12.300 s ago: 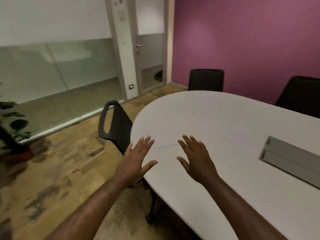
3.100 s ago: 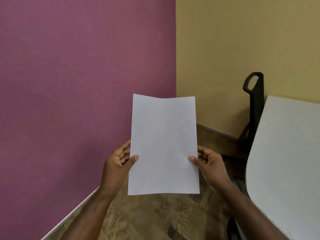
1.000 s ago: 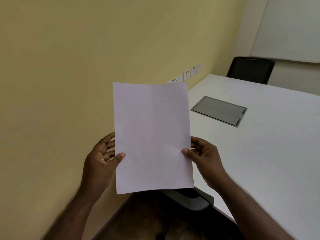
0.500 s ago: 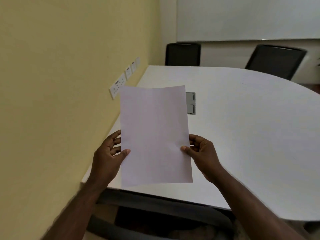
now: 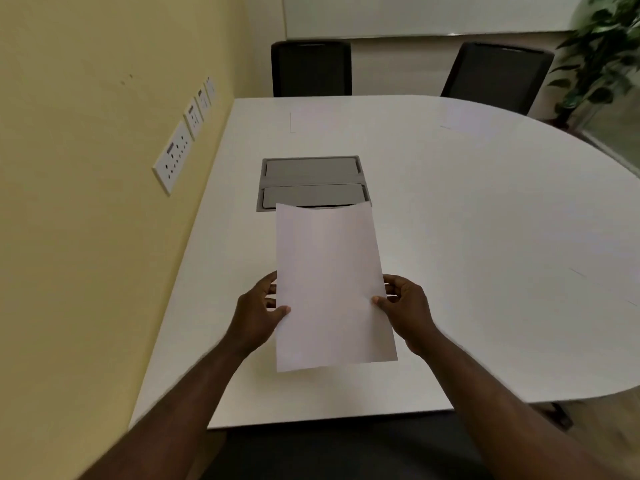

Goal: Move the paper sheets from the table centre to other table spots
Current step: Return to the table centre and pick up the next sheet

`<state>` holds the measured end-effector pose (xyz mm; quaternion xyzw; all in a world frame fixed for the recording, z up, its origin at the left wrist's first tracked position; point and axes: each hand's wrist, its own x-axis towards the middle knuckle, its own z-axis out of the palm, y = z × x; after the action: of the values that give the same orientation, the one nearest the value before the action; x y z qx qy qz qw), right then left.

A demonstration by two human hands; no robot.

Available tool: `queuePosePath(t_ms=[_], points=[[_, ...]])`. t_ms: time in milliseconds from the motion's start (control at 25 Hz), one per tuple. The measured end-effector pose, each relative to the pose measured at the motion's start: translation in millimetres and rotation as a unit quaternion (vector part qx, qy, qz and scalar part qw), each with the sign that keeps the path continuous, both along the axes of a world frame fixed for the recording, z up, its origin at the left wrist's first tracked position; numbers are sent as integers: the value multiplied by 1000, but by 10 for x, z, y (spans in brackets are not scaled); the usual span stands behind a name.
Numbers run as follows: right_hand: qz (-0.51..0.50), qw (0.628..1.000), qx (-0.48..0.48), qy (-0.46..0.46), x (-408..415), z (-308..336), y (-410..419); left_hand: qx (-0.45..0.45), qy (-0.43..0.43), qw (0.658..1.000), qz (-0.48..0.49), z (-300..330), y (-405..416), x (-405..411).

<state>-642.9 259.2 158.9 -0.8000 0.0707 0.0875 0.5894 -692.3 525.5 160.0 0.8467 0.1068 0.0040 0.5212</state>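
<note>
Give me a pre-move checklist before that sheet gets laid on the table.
1. Left hand grips the paper sheet at its left edge: ok.
2. Right hand grips its right edge: ok.
3. Sheet is over the table, not the floor: ok.
4. Bare tabletop lies beneath the sheet's lower part: ok.
5. Sheet clears the grey cable hatch: not ok, its top edge overlaps the hatch in view.
6. Single sheet only: cannot tell.

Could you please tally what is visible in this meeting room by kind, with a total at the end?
Paper sheet, held by left hand and right hand: 1
Table: 1
Grey cable hatch in the table: 1
Black chairs: 2
Wall socket plates: 4
Plant: 1
Total: 10
</note>
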Motion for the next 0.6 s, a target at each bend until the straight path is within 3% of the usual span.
queuePosePath(t_ms=[280,600], points=[[11,990,-133,41,359,-725,177,28,69,997,-24,-860,52,432],[42,981,-180,53,485,-1362,197,84,117,988,-47,-1446,56,603]])
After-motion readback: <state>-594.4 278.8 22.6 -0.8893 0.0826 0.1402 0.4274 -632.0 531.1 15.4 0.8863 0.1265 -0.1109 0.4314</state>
